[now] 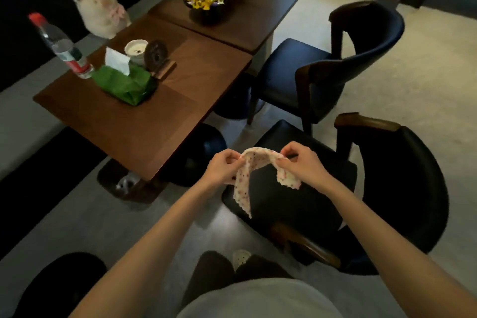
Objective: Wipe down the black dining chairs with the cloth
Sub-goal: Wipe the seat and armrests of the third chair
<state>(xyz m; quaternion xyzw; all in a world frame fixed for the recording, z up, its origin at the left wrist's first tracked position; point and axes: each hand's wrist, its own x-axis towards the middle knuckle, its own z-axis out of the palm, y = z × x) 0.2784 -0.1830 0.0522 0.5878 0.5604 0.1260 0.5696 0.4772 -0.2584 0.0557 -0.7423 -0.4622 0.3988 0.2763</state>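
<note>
A white cloth with small red dots [247, 175] hangs between my two hands above the near black dining chair [304, 204]. My left hand [224, 166] pinches its left edge and my right hand [300, 162] pinches its right edge, so the cloth arches between them and droops toward the seat. This chair has a black padded seat, a curved black back and brown wooden arms. A second black chair [296, 72] of the same kind stands farther off, pushed toward the table.
Two brown wooden tables [144, 121] stand to the left, with a green tissue pack [124, 85], a water bottle [62, 46], a plush toy [100, 10] and bowls of sweets [205, 1]. Round dark table bases rest on the grey floor.
</note>
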